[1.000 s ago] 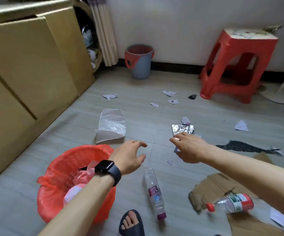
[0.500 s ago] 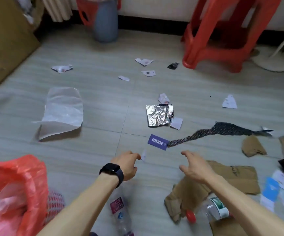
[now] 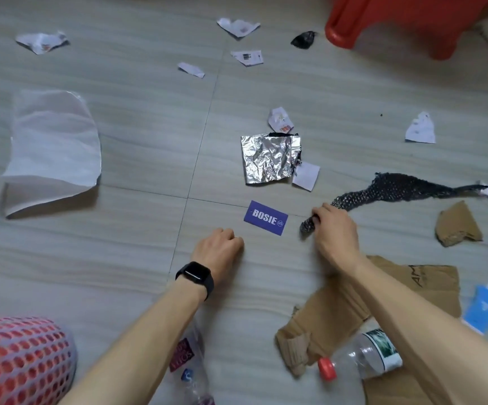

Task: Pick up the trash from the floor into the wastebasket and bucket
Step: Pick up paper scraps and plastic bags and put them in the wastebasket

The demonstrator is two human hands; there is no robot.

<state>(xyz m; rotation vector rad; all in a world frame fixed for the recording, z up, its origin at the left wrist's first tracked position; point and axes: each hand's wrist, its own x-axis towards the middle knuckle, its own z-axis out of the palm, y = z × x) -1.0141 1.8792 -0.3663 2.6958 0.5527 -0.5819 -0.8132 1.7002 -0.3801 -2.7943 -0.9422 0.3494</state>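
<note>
Black mesh strip (image 3: 397,190) lies on the grey tiled floor (image 3: 137,258), running from the middle out to the right. I see the right hand (image 3: 334,229) at its near-left end, fingers curled round the strip and gripping it. Left hand (image 3: 217,248), watch (image 3: 195,276) on the wrist, sits knuckles-down on the tile just near-left of the purple tag (image 3: 266,217); fingers curled under, and I cannot tell whether they enclose anything. Tag lies flat between the two hands, touching neither. Crumpled foil sheet (image 3: 269,159) just beyond the tag. Wastebasket (image 3: 29,361), red mesh, at the near-left corner, well apart from both hands. Torn cardboard (image 3: 339,311) under the right forearm; clear bottle (image 3: 362,358) with a red cap lies at its near edge. Red stool (image 3: 406,21) far right
</note>
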